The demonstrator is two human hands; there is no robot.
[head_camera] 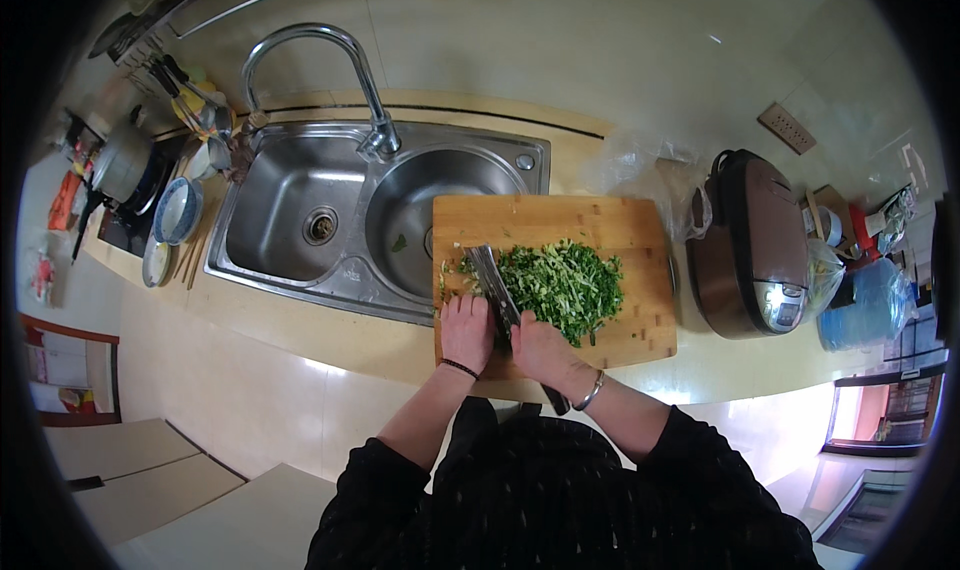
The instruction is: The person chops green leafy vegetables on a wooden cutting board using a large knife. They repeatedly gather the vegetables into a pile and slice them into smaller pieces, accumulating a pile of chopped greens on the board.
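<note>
A wooden cutting board [555, 213] lies partly over the round right basin of the sink. On it is a heap of finely chopped leafy greens [566, 285]. My right hand [544, 348] grips a kitchen knife [491, 281] by its handle, with the blade standing along the left side of the heap and its tip away from me. My left hand [466, 330] rests on the board just left of the blade, fingers together; whether anything lies under it is hidden. Small green bits are scattered at the board's left edge.
A steel double sink [292, 210] with a curved faucet [315, 29] lies behind and left. Beyond it are a blue-and-white bowl [178, 210], chopsticks [201, 243] and a pot [122, 161] on a stove. On the right stand a brown rice cooker [757, 232], plastic bags and a power strip [786, 127] on the wall.
</note>
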